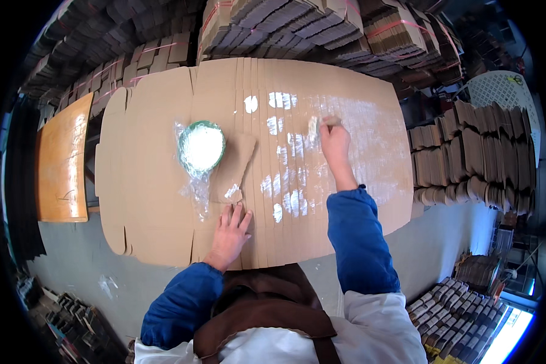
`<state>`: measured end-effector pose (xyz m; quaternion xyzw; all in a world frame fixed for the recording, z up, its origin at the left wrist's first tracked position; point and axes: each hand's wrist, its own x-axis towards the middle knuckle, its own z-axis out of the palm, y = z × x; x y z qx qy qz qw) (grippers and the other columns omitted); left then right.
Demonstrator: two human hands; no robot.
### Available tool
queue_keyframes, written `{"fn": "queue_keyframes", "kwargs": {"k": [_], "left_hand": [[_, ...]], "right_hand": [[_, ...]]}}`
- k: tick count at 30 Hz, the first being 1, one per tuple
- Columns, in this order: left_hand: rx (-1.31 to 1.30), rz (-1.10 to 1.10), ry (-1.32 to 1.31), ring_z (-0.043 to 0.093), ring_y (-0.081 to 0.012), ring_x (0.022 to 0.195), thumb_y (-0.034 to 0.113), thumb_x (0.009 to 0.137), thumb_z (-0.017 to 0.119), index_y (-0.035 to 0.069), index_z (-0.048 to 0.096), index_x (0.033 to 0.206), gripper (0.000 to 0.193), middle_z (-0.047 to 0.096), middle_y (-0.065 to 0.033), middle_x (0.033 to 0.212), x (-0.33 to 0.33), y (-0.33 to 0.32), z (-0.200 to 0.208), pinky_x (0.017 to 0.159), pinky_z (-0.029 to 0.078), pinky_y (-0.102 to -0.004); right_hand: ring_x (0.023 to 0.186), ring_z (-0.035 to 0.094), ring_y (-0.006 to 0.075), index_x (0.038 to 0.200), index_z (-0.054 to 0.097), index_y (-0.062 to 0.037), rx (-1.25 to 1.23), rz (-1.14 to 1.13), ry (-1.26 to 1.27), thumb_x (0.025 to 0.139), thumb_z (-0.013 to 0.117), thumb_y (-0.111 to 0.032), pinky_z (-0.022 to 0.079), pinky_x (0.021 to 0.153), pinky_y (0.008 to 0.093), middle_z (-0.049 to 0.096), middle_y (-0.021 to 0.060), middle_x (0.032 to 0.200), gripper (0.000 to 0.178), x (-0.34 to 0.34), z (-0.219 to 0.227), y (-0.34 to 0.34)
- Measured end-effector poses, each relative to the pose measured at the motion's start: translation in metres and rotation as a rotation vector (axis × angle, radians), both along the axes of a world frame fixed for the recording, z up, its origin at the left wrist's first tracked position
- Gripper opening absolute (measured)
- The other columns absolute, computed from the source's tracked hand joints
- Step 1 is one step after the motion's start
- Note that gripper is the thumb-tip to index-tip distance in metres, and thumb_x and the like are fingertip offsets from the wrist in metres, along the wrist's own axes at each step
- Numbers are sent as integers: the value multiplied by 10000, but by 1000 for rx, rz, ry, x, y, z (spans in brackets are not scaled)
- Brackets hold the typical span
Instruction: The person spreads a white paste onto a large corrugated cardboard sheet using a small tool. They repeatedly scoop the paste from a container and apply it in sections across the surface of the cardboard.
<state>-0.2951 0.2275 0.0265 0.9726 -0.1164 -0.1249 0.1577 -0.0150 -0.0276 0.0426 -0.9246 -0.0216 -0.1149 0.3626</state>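
A wide stack of flattened cardboard sheets (151, 109) lies in front of me, its layered strips stepped across the middle and right. White paste dabs (274, 125) dot those strips, and a thin white film spreads over the right part. My right hand (336, 145) pinches a small, pale, paste-smeared applicator (313, 128) against the strips; its exact kind is unclear. My left hand (230, 232) rests on the cardboard, fingers spread, fingertips at the lower edge of a torn cardboard piece (241, 155). Beside that piece stands a green-rimmed tub of white paste (201, 148) wrapped in clear plastic.
Strapped cardboard bundles (279, 30) are piled behind the work surface. Another cardboard pile (476, 151) stands at the right, before a white perforated plastic panel (503, 91). An orange-brown board (65, 161) leans at the left. More bundles (458, 318) sit at the lower right.
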Motion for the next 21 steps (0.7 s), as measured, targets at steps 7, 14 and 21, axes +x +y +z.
{"fn": "queue_keyframes", "kwargs": {"k": [7, 14, 21], "left_hand": [[10, 3, 15, 348, -423, 1375, 267, 789, 785, 139, 493, 1405, 694, 394, -161, 1492, 2, -2, 3, 1107, 381, -486], [23, -27, -40, 353, -416, 1372, 275, 777, 794, 135, 498, 1399, 703, 397, -165, 1488, 5, -4, 0, 1098, 387, -498], [26, -42, -12, 345, -426, 1386, 285, 824, 752, 116, 472, 1425, 684, 383, -166, 1507, 1, -2, -4, 1087, 379, -519]], "right_hand": [[854, 661, 420, 997, 648, -39, -154, -13, 57, 881, 623, -157, 538, 761, 479, 689, 220, 941, 167, 41, 4, -9], [1010, 613, 293, 1029, 641, -113, -575, 438, -91, 821, 609, -64, 552, 777, 404, 624, 92, 987, 217, -57, -13, 12], [966, 604, 275, 1048, 634, -142, -527, 437, -261, 824, 584, -59, 550, 723, 383, 608, 62, 947, 244, -76, -16, 48]]}}
